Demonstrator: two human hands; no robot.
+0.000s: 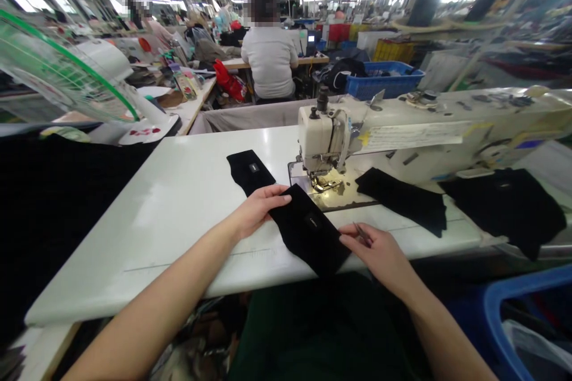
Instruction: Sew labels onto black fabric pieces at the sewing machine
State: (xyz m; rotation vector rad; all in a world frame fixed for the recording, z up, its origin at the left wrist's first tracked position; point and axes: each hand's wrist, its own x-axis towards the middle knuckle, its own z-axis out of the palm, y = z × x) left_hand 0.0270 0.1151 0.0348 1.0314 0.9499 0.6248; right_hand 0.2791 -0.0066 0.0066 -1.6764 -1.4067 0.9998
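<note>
A black fabric piece with a small dark label slants over the table's front edge, in front of the sewing machine. My left hand pinches its upper left corner between thumb and fingers. At its right end, my right hand closes on the edge, with small metal snips lodged among the fingers. Beyond my left hand, another black piece with a label lies on the white table; where the two pieces meet is hidden by that hand.
Right of the needle area lie a black piece and a wider black cloth. A blue basket stands low at right. A fan is at left. A person sits ahead, facing away.
</note>
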